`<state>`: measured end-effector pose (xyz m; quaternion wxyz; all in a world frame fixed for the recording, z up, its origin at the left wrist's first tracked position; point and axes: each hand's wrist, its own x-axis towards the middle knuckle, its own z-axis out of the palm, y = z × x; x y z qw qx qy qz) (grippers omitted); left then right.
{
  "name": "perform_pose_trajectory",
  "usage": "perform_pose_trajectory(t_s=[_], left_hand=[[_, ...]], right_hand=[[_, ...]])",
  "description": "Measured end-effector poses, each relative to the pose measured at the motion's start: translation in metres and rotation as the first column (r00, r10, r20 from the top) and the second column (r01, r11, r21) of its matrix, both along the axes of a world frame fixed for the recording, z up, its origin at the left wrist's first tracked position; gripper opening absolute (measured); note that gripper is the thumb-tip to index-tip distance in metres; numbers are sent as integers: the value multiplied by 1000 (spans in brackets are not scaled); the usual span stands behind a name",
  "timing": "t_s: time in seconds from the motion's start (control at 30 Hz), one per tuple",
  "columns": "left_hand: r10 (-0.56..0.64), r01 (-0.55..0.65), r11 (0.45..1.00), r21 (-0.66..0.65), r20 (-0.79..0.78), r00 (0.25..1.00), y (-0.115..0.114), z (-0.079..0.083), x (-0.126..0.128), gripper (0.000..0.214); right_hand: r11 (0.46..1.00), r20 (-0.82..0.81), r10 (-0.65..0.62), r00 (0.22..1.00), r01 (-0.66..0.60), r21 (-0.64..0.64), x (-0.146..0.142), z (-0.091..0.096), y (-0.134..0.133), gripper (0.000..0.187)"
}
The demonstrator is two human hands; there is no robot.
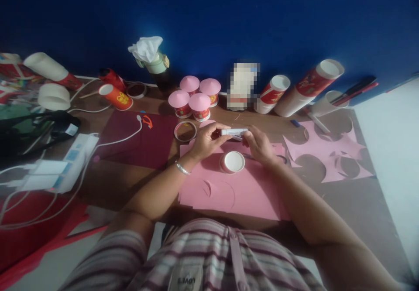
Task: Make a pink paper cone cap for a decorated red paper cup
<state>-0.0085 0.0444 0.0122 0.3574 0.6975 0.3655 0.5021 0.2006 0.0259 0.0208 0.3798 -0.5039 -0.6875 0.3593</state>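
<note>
My left hand (205, 141) and my right hand (259, 145) both grip a white tube-shaped stick (234, 131), held level between them above a pink paper sheet (229, 190). The left fingers pinch its left end, the right fingers close round its right end. An upturned white-bottomed paper cup (232, 162) stands on the pink sheet just below the hands. A bracelet sits on my left wrist. A curved cut line shows in the pink sheet near its middle.
Several cups with pink cone lids (194, 98) stand beyond the hands, beside a tape ring (185, 131). Stacked red-and-white cups (309, 86) lie at the back right, above cut pink scraps (327, 153). A power strip with cables (70, 160) lies left, near a dark red sheet (140, 140).
</note>
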Motion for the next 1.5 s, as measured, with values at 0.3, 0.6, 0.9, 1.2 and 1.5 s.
perform_pose_trajectory(t_s=[0.3,0.6,0.9,1.2,1.5], left_hand=[[-35,35,999,2,-47,998,1,2,-4,20],[-51,58,993,-102,62,997,1,2,0,22],[-91,99,989,-107,72,993,2,5,-2,22],[-68,68,998,-3,-3,998,2,5,-2,19],[-87,90,994,-61,40,995,2,5,0,21]], right_hand=[[977,-58,40,998,-52,-209,0,2,2,71],[1000,6,-23,1000,23,4,-1,2,1,63],[999,6,-35,999,35,13,-1,2,-2,60],[980,-116,16,993,-38,-197,-4,3,-1,66],[1000,-50,-29,998,29,-7,-3,1,-3,62]])
